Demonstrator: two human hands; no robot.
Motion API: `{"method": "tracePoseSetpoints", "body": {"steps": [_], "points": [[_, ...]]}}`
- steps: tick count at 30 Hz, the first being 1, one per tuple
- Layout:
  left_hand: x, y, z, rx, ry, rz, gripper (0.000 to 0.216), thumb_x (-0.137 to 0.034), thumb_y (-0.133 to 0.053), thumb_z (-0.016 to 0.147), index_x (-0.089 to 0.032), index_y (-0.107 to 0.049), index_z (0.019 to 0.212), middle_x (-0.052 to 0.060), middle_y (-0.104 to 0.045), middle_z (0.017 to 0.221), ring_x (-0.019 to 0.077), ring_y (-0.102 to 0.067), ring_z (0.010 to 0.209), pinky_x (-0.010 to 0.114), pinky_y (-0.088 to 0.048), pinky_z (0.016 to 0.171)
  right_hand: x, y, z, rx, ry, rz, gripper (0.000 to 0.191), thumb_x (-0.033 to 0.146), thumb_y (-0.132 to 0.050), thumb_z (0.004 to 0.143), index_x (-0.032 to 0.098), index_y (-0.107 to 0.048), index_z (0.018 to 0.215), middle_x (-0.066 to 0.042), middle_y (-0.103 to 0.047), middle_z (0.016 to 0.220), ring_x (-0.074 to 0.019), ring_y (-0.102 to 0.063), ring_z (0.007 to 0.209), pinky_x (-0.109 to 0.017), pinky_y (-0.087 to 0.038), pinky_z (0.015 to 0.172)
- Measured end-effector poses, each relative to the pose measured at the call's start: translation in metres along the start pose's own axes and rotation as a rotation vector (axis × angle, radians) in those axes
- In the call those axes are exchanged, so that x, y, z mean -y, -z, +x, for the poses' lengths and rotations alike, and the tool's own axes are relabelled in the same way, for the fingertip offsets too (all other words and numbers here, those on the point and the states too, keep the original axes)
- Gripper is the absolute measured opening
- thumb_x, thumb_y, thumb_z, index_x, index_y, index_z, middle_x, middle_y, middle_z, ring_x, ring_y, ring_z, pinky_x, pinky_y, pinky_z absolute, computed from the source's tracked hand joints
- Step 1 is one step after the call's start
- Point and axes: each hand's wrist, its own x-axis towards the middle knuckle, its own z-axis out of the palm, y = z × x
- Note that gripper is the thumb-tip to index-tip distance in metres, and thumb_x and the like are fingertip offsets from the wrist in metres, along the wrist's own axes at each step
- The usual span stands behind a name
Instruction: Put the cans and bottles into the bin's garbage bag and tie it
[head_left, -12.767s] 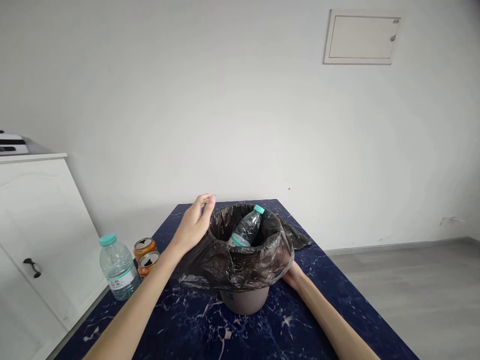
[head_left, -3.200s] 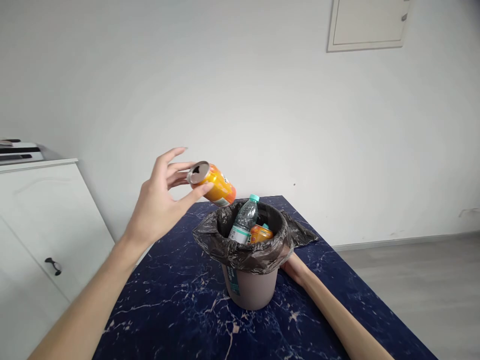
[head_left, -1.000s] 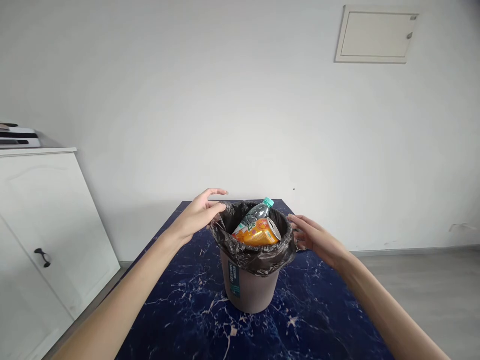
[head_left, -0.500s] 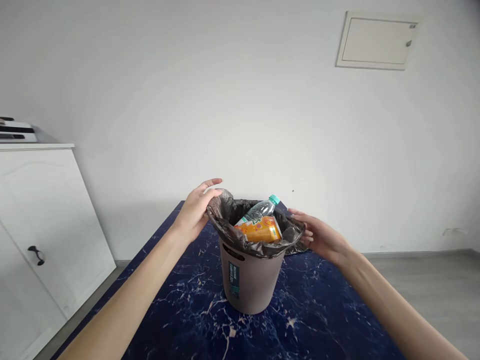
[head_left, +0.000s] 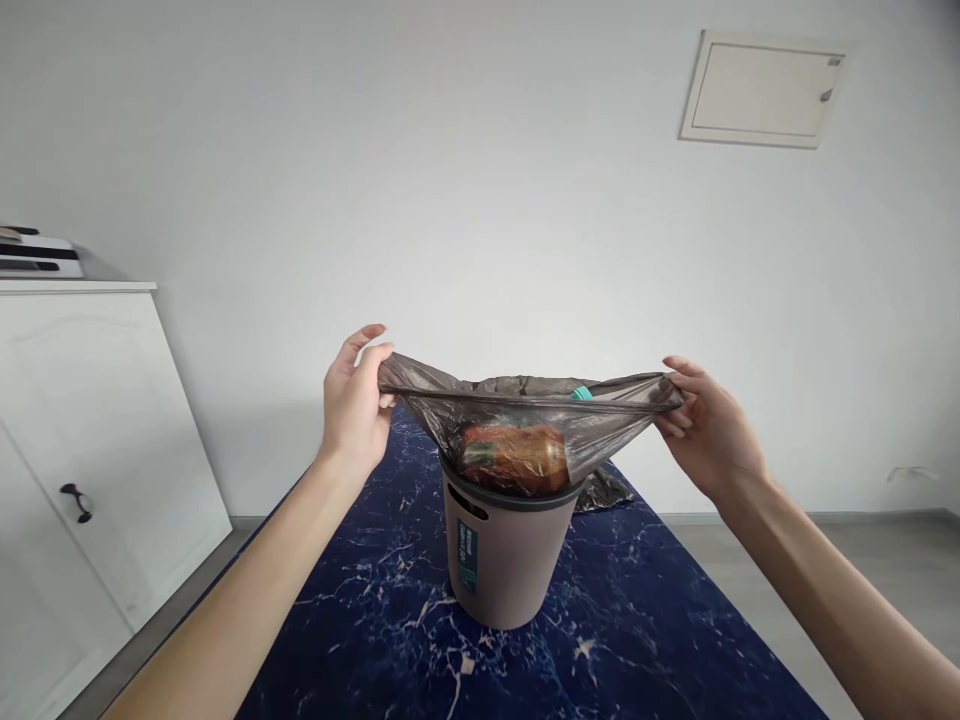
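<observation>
A small taupe waste bin [head_left: 500,555] stands on a dark blue marbled table [head_left: 390,640]. Its thin grey-brown plastic bag [head_left: 525,415] is pulled up and stretched wide above the rim. My left hand [head_left: 352,405] pinches the bag's left edge. My right hand [head_left: 709,425] pinches the right edge at the same height. Through the bag an orange can [head_left: 514,458] shows. The teal cap of a bottle [head_left: 581,393] peeks over the bag's top edge.
A white cabinet [head_left: 82,440] with a black handle stands at the left, with a flat device [head_left: 34,255] on top. A white wall panel [head_left: 761,92] hangs at the upper right. Grey floor [head_left: 862,560] lies to the right of the table.
Both hands have taken the bag's edges off the bin rim and drawn them up and apart. Earlier the left hand dropped an orange can into the bin.
</observation>
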Motion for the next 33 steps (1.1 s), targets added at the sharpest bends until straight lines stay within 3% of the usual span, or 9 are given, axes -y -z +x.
{"method": "tracePoseSetpoints", "body": {"steps": [6, 9, 15, 18, 22, 25, 27, 29, 33], "points": [[-0.003, 0.019, -0.014, -0.072, -0.147, 0.011, 0.021, -0.02, -0.074, 0.077, -0.025, -0.065, 0.095, -0.007, -0.047, 0.064, 0.0084, -0.04, 0.052, 0.021, -0.027, 0.041, 0.001, 0.013, -0.028, -0.107, 0.213, -0.07, 0.023, 0.026, -0.084, 0.077, 0.026, -0.071, 0.096, 0.005, -0.056, 0.068, -0.0068, -0.033, 0.049, -0.025, -0.028, 0.045], [-0.003, 0.034, -0.027, -0.13, -0.218, 0.095, 0.017, -0.022, -0.075, 0.079, -0.025, -0.064, 0.093, -0.007, -0.049, 0.061, 0.0083, -0.041, 0.048, 0.022, -0.03, 0.042, -0.003, 0.027, -0.048, -0.145, 0.271, -0.173, 0.023, 0.033, -0.086, 0.081, 0.028, -0.07, 0.098, 0.005, -0.054, 0.067, -0.0093, -0.037, 0.051, -0.028, -0.029, 0.048], [0.008, 0.058, -0.044, -0.203, -0.221, 0.204, 0.017, -0.026, -0.077, 0.085, -0.024, -0.064, 0.096, -0.006, -0.059, 0.062, 0.0086, -0.046, 0.046, 0.023, -0.035, 0.046, -0.012, 0.044, -0.08, -0.202, 0.247, -0.318, 0.024, 0.042, -0.086, 0.085, 0.031, -0.073, 0.101, 0.005, -0.048, 0.062, -0.0119, -0.039, 0.054, -0.029, -0.031, 0.051], [0.014, 0.073, -0.053, -0.196, -0.16, 0.244, 0.019, -0.028, -0.077, 0.087, -0.025, -0.064, 0.099, -0.006, -0.059, 0.058, 0.0106, -0.048, 0.049, 0.023, -0.036, 0.05, -0.01, 0.054, -0.092, -0.168, 0.196, -0.373, 0.027, 0.047, -0.084, 0.086, 0.033, -0.073, 0.106, 0.004, -0.048, 0.06, -0.0157, -0.042, 0.056, -0.031, -0.038, 0.053], [0.018, 0.098, -0.059, -0.105, -0.064, 0.381, 0.025, -0.038, -0.079, 0.088, -0.026, -0.064, 0.105, -0.006, -0.059, 0.059, 0.0117, -0.046, 0.05, 0.024, -0.04, 0.053, -0.003, 0.073, -0.093, -0.059, 0.013, -0.479, 0.037, 0.053, -0.081, 0.084, 0.033, -0.071, 0.114, 0.001, -0.053, 0.058, -0.0185, -0.045, 0.053, -0.033, -0.041, 0.048], [0.014, 0.107, -0.052, -0.035, 0.013, 0.549, 0.039, -0.056, -0.073, 0.091, -0.025, -0.065, 0.113, 0.004, -0.074, 0.101, 0.0171, -0.066, 0.075, 0.029, -0.053, 0.074, 0.007, 0.075, -0.082, 0.026, -0.065, -0.531, 0.044, 0.063, -0.072, 0.087, 0.031, -0.07, 0.117, -0.007, -0.069, 0.084, -0.0203, -0.055, 0.056, -0.034, -0.044, 0.043], [0.009, 0.105, -0.044, 0.061, 0.058, 0.631, 0.051, -0.069, -0.056, 0.097, -0.025, -0.065, 0.121, 0.01, -0.068, 0.135, 0.0259, -0.069, 0.109, 0.036, -0.055, 0.095, 0.016, 0.065, -0.073, 0.079, -0.072, -0.576, 0.053, 0.071, -0.062, 0.09, 0.032, -0.067, 0.125, -0.013, -0.071, 0.115, -0.0269, -0.067, 0.071, -0.038, -0.051, 0.045], [0.002, 0.097, -0.038, 0.214, 0.088, 0.731, 0.06, -0.074, -0.041, 0.101, -0.026, -0.063, 0.129, 0.011, -0.061, 0.148, 0.0321, -0.061, 0.131, 0.044, -0.05, 0.108, 0.024, 0.051, -0.067, 0.157, -0.087, -0.713, 0.06, 0.076, -0.057, 0.092, 0.035, -0.061, 0.136, -0.015, -0.068, 0.132, -0.0328, -0.073, 0.086, -0.042, -0.058, 0.052], [-0.006, 0.073, -0.03, 0.428, -0.005, 0.991, 0.061, -0.074, -0.05, 0.098, -0.031, -0.056, 0.14, 0.009, -0.057, 0.153, 0.0343, -0.053, 0.141, 0.049, -0.048, 0.111, 0.031, 0.021, -0.058, 0.302, -0.025, -1.14, 0.069, 0.076, -0.061, 0.091, 0.036, -0.052, 0.147, -0.014, -0.064, 0.142, -0.0317, -0.075, 0.098, -0.039, -0.062, 0.066]]}}
